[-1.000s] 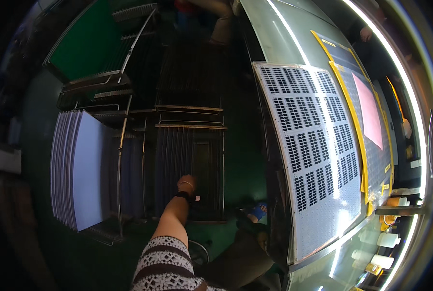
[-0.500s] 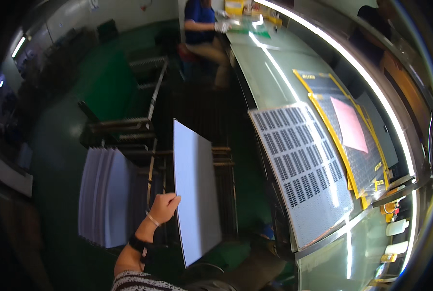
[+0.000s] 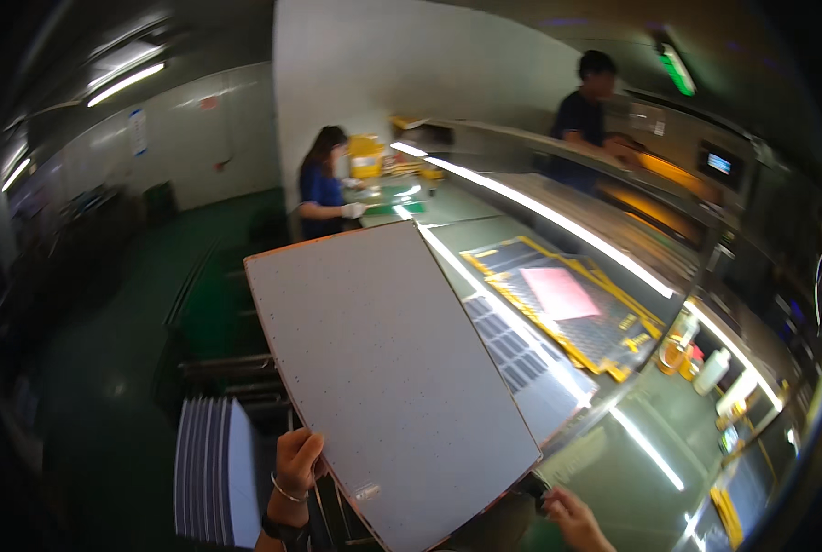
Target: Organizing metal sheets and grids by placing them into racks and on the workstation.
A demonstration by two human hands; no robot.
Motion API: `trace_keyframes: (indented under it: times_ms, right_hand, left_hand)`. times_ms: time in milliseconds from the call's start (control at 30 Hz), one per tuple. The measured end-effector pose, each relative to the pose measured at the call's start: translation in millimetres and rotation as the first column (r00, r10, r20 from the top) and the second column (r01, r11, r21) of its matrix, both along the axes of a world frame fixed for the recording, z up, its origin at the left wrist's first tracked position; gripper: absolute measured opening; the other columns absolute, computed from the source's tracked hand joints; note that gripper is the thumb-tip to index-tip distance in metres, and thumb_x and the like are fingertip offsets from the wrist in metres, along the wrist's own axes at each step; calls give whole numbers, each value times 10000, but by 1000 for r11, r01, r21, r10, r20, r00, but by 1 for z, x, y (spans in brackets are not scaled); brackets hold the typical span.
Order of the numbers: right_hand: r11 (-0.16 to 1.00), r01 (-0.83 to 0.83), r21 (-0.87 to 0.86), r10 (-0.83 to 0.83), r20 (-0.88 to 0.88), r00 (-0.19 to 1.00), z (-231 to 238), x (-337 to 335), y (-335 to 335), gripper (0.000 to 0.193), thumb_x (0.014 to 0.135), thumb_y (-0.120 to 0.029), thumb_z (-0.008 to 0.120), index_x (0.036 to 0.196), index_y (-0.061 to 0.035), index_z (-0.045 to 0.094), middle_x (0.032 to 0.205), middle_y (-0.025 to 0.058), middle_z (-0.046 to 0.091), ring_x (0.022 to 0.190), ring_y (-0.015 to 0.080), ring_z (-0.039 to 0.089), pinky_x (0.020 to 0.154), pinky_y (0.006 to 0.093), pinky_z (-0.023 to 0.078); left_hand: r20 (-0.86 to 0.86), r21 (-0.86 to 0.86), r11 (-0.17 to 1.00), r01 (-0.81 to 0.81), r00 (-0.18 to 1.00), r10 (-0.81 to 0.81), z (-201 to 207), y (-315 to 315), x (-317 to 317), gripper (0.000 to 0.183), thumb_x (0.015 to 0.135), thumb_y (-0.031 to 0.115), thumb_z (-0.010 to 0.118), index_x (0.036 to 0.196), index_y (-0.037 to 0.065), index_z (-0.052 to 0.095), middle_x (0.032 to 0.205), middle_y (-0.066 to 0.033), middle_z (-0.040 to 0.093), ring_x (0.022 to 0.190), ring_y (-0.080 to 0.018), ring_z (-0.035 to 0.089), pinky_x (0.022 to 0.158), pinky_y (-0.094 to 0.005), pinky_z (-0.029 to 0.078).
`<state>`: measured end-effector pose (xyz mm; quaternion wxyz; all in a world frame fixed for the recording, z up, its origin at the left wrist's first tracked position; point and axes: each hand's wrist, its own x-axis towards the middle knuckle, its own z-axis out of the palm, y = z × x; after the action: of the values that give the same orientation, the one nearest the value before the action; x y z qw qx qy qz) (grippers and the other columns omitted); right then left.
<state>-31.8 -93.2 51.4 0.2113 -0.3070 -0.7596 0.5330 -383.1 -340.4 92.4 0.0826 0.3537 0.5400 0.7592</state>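
Observation:
A large thin pale panel (image 3: 383, 368), dotted with small dark specks and edged in orange-brown, tilts up in front of me. My left hand (image 3: 297, 463) is closed on its lower left edge, thumb on the near face. Close to the panel's lower right corner, my right hand (image 3: 572, 517) has its fingers drawn together by a small dark thing that I cannot make out. Behind the panel, a sheet with rows of dark rectangles (image 3: 512, 354) lies partly hidden on the bench. To the left of my left hand stands a row of similar panels (image 3: 210, 469) on edge.
Along the right runs a glossy bench (image 3: 627, 460). On it lie yellow-edged dark sheets (image 3: 531, 262) under a pink sheet (image 3: 561, 293), and bottles (image 3: 711, 372) stand at its far side. One person (image 3: 322, 189) works at the far end, another (image 3: 584, 120) behind the bench.
The panel in my left hand has risen from beside the rack and turned its broad face toward me. My right hand has come into view. The view has tilted up.

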Motion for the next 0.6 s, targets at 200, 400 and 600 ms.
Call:
trace_keyframes:
  times_ms: [200, 400, 600]
  right_hand:
    - [903, 272, 333, -250, -109, 962, 16, 16, 78, 448, 934, -310, 451, 1203, 48, 458, 1119, 193, 557, 1052, 261, 526, 901, 362, 416]
    - [799, 278, -533, -348, -32, 937, 18, 20, 74, 372, 959, -301, 402, 1121, 9, 530, 1054, 96, 561, 990, 179, 509, 842, 290, 417]
    - [759, 651, -17, -649, -104, 754, 62, 94, 149, 285, 915, -262, 515, 1058, -25, 580, 876, -25, 576, 834, 67, 516, 747, 200, 416]
  left_hand:
    - [26, 80, 894, 440, 896, -443, 21, 57, 24, 359, 894, 147, 516, 561, 56, 420, 446, 22, 404, 327, -46, 335, 309, -203, 230]
    - [67, -216, 727, 651, 753, -655, 28, 124, 55, 316, 921, 187, 484, 648, 26, 483, 490, 0, 455, 359, -51, 387, 331, -204, 280]
    - [271, -353, 380, 855, 482, -833, -44, 201, 109, 265, 925, 178, 492, 777, -24, 577, 696, -87, 632, 568, -133, 606, 534, -236, 496]
